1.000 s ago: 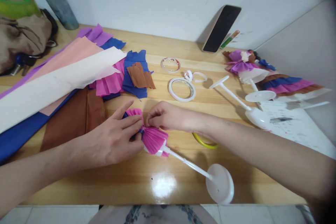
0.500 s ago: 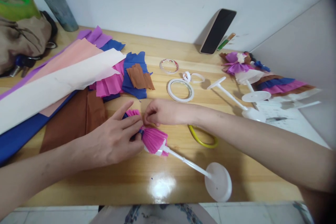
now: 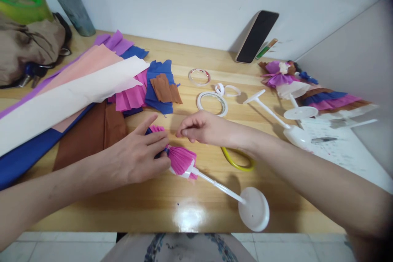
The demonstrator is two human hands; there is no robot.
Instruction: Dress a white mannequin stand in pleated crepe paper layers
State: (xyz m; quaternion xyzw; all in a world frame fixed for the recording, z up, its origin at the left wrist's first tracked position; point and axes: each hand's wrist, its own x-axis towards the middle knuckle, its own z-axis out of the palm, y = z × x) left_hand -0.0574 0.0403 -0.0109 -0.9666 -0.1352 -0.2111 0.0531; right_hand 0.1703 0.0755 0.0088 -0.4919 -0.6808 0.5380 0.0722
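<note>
My left hand (image 3: pixel 143 153) lies closed over the upper part of a crepe-paper figure, fingers wrapped round its dark blue middle. Its pleated pink crepe skirt (image 3: pixel 183 159) fans out to the right of my fingers. Below the skirt, a white plastic stand (image 3: pixel 219 188) runs to a round base, tilted on its side on the table. To the right of the figure and apart from it, my right hand (image 3: pixel 201 127) hovers with curled fingers, thumb and forefinger pinched. Whatever they hold, if anything, is too small to make out.
Crepe-paper strips (image 3: pixel 76 77) in several colours lie at left. Tape rolls (image 3: pixel 212 103) and a yellow ring (image 3: pixel 236 159) lie near my right arm. A phone (image 3: pixel 257 37) leans on the wall. Another white stand (image 3: pixel 272 114) and a finished-looking paper doll (image 3: pixel 331 97) are at right.
My right hand has moved right, away from the figure's blue middle, with its fingers still curled. My left hand keeps its hold. The view has shifted slightly.
</note>
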